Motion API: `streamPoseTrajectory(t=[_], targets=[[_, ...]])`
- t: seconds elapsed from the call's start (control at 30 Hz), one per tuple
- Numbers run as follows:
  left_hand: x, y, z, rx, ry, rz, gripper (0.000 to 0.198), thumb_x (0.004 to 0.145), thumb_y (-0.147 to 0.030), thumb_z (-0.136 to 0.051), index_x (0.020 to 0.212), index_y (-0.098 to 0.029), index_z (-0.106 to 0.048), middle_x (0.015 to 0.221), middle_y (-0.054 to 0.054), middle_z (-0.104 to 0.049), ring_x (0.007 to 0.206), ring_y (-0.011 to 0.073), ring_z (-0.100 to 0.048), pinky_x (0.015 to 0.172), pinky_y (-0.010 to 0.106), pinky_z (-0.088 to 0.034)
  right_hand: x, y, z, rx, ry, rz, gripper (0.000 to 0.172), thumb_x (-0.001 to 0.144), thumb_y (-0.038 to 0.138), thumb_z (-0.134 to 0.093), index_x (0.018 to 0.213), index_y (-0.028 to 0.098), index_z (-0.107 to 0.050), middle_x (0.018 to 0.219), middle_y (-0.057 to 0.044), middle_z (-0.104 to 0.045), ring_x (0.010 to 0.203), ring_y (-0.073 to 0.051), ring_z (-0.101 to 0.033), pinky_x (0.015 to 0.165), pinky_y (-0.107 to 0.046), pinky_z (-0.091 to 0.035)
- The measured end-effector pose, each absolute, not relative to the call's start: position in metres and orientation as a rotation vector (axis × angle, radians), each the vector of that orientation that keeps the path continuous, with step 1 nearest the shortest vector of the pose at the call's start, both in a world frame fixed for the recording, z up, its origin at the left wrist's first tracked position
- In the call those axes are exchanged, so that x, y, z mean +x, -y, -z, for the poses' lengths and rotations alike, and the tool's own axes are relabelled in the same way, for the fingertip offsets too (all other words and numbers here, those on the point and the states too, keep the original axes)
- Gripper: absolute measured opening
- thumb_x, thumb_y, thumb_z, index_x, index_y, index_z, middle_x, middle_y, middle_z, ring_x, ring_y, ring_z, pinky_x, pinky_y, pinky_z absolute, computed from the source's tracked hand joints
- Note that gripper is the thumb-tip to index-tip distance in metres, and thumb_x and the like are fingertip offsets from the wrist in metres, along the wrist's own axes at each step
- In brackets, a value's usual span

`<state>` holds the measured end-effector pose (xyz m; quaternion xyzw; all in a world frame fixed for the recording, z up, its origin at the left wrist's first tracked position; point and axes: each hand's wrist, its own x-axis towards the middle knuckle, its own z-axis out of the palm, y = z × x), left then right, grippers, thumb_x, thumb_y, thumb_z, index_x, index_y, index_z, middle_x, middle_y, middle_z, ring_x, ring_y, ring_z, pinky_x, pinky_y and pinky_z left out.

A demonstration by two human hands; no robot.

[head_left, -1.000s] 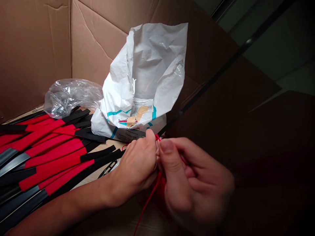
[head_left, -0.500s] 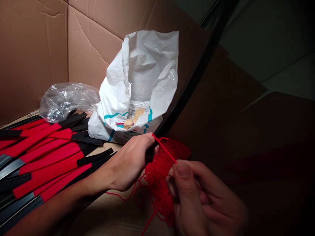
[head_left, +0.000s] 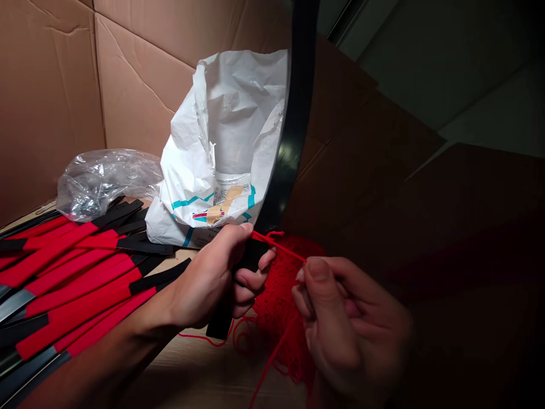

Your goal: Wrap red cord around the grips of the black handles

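I have the left hand (head_left: 219,272) clamped on a long, glossy, flat black strip (head_left: 289,150) above the bench (head_left: 191,363), before the crumpled white plastic bag (head_left: 238,108) towards its back edge. The right hand (head_left: 344,318) pinches a thin red cord (head_left: 289,251) running straight between both hands. I should pull evenly, gripping firmly so the strip doesn't twist.

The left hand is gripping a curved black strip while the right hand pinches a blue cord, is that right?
Not quite: the cord is red, not blue, as the head view shows. The left hand grips the curved black strip, and the right hand pinches that cord.
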<state>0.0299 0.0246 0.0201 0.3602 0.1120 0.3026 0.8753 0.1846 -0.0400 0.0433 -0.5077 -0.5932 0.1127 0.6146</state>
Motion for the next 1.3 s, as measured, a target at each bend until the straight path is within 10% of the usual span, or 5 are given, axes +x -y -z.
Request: streamPoseTrajectory(t=[0.67, 0.87, 1.3], targets=[[0.033, -0.020, -0.011, 0.824, -0.135, -0.706, 0.056, 0.101, -0.072, -0.051, 0.083, -0.020, -0.057, 0.055, -0.011, -0.033, 0.039, 0.0046, -0.024, 0.037, 0.016, -0.035, 0.185, 0.022, -0.042, -1.084, 1.457, -0.459, 0.032, 0.102, 0.030, -0.073, 0.073, 0.018, -0.067, 0.051, 0.007, -0.040, 0.045, -0.006, -0.032, 0.041, -0.021, -0.021], [0.027, -0.019, -0.015, 0.738, -0.045, -0.566, 0.047, 0.089, -0.062, -0.073, 0.079, -0.019, -0.058, 0.053, -0.013, -0.027, 0.038, 0.0024, -0.017, 0.033, 0.012, -0.029, 0.179, 0.022, -0.051, -1.003, 1.512, -0.631, 0.030, 0.103, 0.025, -0.067, 0.073, 0.020, -0.066, 0.056, 0.004, -0.060, 0.046, -0.009, -0.053, 0.047, -0.020, -0.048], [0.027, -0.020, -0.007, 0.729, -0.025, -0.484, 0.043, 0.091, -0.060, -0.072, 0.081, -0.020, -0.062, 0.051, -0.013, -0.027, 0.035, 0.0016, -0.015, 0.032, 0.011, -0.028, 0.195, 0.024, -0.060, -1.157, 1.622, -0.773, 0.021, 0.093, 0.019, -0.072, 0.076, 0.022, -0.060, 0.059, 0.005, -0.056, 0.047, -0.010, -0.051, 0.046, -0.022, -0.045]])
